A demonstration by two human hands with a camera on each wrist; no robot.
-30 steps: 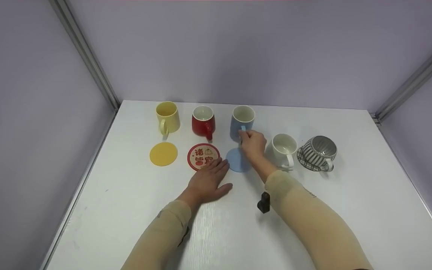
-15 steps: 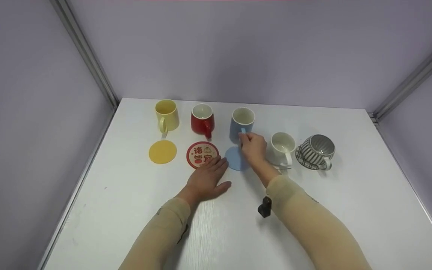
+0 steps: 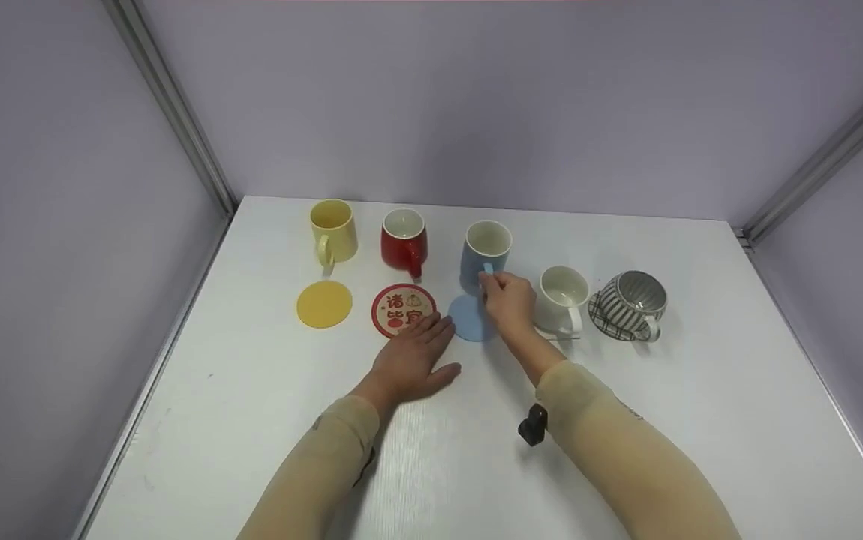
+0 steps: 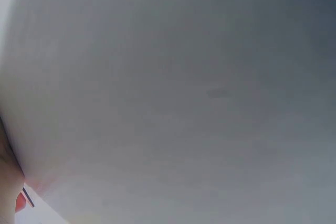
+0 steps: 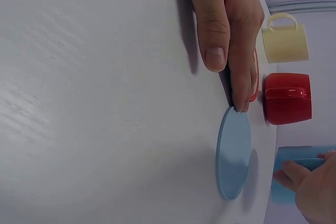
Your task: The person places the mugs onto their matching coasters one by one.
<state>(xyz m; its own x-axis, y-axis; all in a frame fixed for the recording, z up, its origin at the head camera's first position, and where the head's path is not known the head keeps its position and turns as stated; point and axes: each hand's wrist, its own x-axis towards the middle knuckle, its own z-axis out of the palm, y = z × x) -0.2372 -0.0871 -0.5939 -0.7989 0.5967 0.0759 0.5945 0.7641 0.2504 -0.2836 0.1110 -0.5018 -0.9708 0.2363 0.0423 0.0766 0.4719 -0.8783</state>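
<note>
My right hand pinches the handle of a light blue mug, which is upright just behind a round blue coaster. Whether the mug's base touches the table cannot be told. My left hand lies palm down with straight fingers, covering the near edge of a red patterned coaster. In the right wrist view, the left fingertips meet the edge of the blue coaster. Little besides a pale blurred surface appears in the left wrist view.
A yellow mug and a red mug stand at the back left, with a yellow coaster in front. On the right are a white mug and a striped mug above a checked coaster. Walls enclose the table's back and sides.
The right hand has drawn the blue mug slightly toward me, nearer the blue coaster. The left hand stays in place.
</note>
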